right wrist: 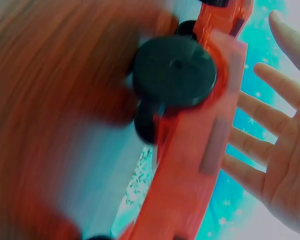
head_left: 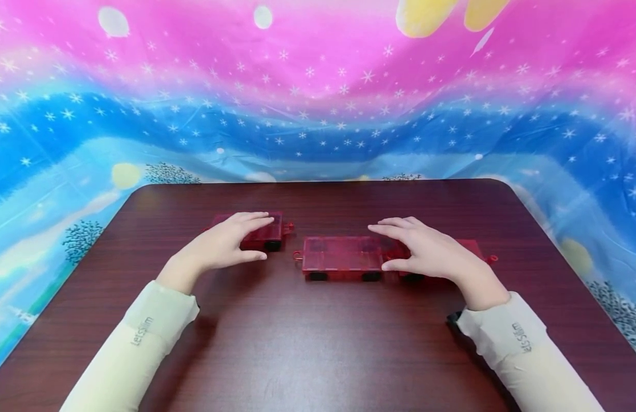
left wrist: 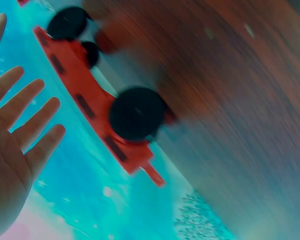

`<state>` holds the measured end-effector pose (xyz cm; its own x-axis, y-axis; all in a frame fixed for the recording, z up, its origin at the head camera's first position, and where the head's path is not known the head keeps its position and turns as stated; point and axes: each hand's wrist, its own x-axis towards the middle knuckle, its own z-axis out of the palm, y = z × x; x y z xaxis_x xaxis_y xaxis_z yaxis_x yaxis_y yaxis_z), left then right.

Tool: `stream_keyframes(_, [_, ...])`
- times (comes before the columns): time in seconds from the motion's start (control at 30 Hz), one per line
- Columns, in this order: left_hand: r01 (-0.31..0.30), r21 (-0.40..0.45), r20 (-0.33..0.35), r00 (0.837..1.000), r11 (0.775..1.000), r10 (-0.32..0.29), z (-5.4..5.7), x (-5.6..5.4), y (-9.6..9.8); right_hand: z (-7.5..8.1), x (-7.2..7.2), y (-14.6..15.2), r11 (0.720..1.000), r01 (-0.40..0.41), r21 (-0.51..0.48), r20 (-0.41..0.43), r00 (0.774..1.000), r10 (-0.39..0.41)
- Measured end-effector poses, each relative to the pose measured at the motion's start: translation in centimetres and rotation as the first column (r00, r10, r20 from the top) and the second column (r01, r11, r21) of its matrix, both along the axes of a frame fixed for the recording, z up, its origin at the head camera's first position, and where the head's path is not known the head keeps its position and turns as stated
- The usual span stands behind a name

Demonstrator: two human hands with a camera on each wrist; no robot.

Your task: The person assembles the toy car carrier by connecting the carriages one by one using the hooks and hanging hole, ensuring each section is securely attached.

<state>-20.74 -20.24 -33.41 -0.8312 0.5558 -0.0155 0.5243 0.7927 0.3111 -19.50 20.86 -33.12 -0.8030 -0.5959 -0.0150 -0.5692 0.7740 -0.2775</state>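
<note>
Three see-through red toy car bases with black wheels and small end hooks stand on the table. My left hand (head_left: pixel 222 243) hovers over the left car base (head_left: pixel 274 228), fingers straight and thumb spread apart. The middle car base (head_left: pixel 342 254) sits just right of it, fully seen. Over the right car base (head_left: pixel 471 247) is my right hand (head_left: pixel 426 249), which hides much of it; its fingertips reach near the middle one's right end. Both wrist views show open palms, the left hand (left wrist: pixel 15 130) and the right hand (right wrist: pixel 287 145), apart from the red bases.
The dark brown wooden table (head_left: pixel 297 355) has rounded far corners. Behind and beside it hangs a pink and blue cloth (head_left: pixel 318 97) with snowflake prints. Long pale sleeves (head_left: pixel 122 349) cover both forearms.
</note>
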Motion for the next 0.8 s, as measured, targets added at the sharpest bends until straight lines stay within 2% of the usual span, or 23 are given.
stream_keyframes(0.17, [-0.037,-0.012,-0.004,0.999,0.999,0.037,-0.4,-1.3,-1.1,-0.2,-0.3,-1.4,0.999,-0.025,-0.026,0.032,0.999,0.026])
stream_keyframes(0.37, [-0.056,-0.031,0.013,0.998,0.998,0.056,-0.7,-2.5,-1.4,-0.2,-0.8,-3.4,0.996,-0.065,-0.064,0.073,0.995,0.069])
stream_keyframes(0.8, [-0.093,-0.042,0.076,0.993,0.995,0.096,-1.2,-3.5,-1.2,-0.8,-1.5,-6.9,0.982,-0.183,-0.045,0.123,0.975,0.187])
